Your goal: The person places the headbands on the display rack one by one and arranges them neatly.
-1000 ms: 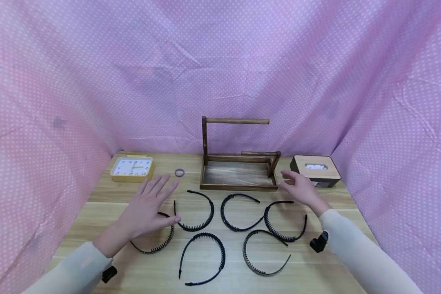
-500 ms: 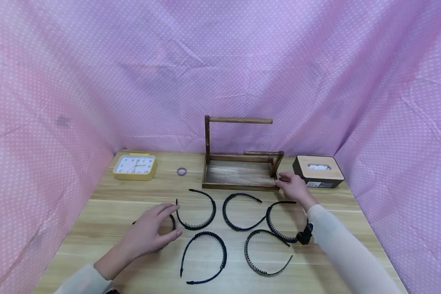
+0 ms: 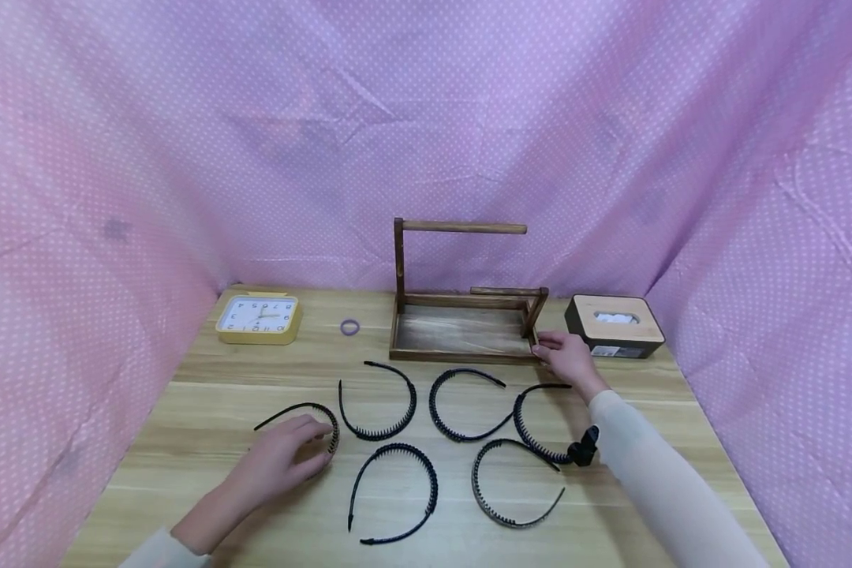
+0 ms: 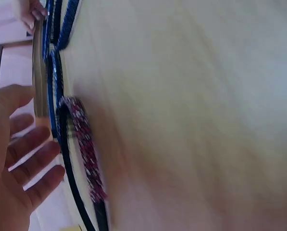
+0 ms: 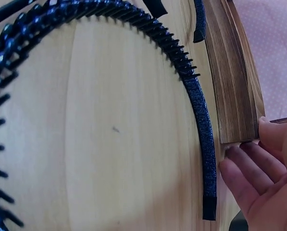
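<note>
My left hand is over the leftmost toothed headband, thumb and fingertips near its curved side. In the left wrist view the hand has relaxed, spread fingers beside that red-speckled headband, with a gap between. At the wooden rack my right hand grips the right end of the tray base. Close up in the right wrist view, the hand has its thumb at the edge of the wood and fingers against its end. A dark glittery headband lies beside those fingers.
Several more headbands lie across the table, including one at front centre and one at front right. A yellow clock and purple ring are at the back left, a tissue box at the back right.
My left hand has come down and inward over the leftmost headband, its fingers less spread. My right hand has moved slightly left onto the rack's end. The headbands lie as before.
</note>
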`<control>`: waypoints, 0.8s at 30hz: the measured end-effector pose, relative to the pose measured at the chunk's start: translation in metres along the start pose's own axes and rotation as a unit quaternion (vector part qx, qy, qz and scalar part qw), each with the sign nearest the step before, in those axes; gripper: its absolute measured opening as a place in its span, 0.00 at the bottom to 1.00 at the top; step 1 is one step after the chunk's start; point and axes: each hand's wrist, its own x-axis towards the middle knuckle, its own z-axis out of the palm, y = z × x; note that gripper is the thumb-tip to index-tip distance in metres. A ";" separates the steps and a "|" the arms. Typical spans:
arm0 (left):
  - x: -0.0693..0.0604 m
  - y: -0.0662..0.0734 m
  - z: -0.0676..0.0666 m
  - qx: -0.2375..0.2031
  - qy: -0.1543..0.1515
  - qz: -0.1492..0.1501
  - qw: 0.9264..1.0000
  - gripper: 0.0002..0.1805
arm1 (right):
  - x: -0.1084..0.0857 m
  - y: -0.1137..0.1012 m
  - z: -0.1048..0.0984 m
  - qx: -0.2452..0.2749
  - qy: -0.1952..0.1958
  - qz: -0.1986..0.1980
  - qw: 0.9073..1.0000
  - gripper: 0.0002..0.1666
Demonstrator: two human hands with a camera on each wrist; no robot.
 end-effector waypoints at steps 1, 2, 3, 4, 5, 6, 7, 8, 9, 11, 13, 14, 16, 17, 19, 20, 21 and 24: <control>-0.003 -0.002 0.000 -0.004 0.006 0.006 1.000 0.20 | 0.001 0.000 0.000 0.011 -0.003 0.003 1.000 0.28; -0.006 -0.004 0.000 -0.004 0.013 0.012 1.000 0.20 | 0.001 0.000 0.000 0.019 -0.005 0.005 1.000 0.28; -0.009 -0.006 0.000 -0.005 0.020 0.017 1.000 0.20 | 0.001 0.000 -0.001 0.024 -0.007 0.007 1.000 0.29; -0.012 -0.008 0.001 -0.003 0.026 0.022 0.999 0.19 | 0.001 0.000 -0.001 0.027 -0.008 0.007 1.000 0.29; -0.015 -0.010 0.001 -0.002 0.031 0.026 0.999 0.19 | 0.002 0.000 -0.001 0.029 -0.010 0.007 0.999 0.29; -0.018 -0.011 0.000 0.000 0.035 0.029 0.999 0.18 | 0.002 0.000 -0.001 0.031 -0.012 0.006 0.999 0.29; -0.021 -0.012 0.000 0.004 0.036 0.030 0.999 0.18 | 0.002 0.000 -0.001 0.032 -0.013 0.008 0.999 0.29; -0.024 -0.013 0.000 0.006 0.035 0.029 0.999 0.18 | 0.002 0.000 -0.002 0.033 -0.017 0.007 0.999 0.29; -0.026 -0.014 -0.001 0.005 0.032 0.028 0.999 0.18 | 0.002 0.001 -0.002 0.036 -0.021 0.009 0.999 0.30; -0.031 -0.016 -0.001 0.001 0.020 0.023 1.000 0.18 | 0.001 0.001 -0.002 0.040 -0.029 0.014 0.999 0.30; -0.035 -0.018 -0.002 -0.005 0.007 0.021 1.000 0.18 | 0.000 0.002 -0.003 0.043 -0.036 0.019 0.998 0.31; -0.037 -0.019 -0.002 -0.009 0.001 0.024 1.000 0.17 | 0.000 0.002 -0.003 0.044 -0.039 0.018 0.998 0.31; -0.039 -0.022 -0.002 -0.016 -0.005 0.033 0.999 0.16 | 0.000 0.002 -0.003 0.050 -0.039 0.021 0.998 0.31; -0.039 -0.023 -0.002 -0.017 -0.005 0.038 0.999 0.16 | 0.000 0.002 -0.003 0.051 -0.039 0.019 0.998 0.31; -0.039 -0.025 -0.002 -0.019 -0.003 0.046 0.999 0.15 | 0.000 0.001 -0.004 0.051 -0.039 0.015 0.998 0.31; -0.039 -0.026 -0.002 -0.020 -0.002 0.050 0.999 0.15 | 0.000 0.001 -0.004 0.052 -0.038 0.015 0.998 0.31; -0.039 -0.027 -0.002 -0.021 -0.002 0.051 0.998 0.15 | 0.000 0.001 -0.004 0.053 -0.037 0.016 0.998 0.31; -0.038 -0.028 -0.002 -0.023 -0.001 0.056 0.998 0.14 | 0.001 0.001 -0.004 0.051 -0.038 0.017 0.998 0.31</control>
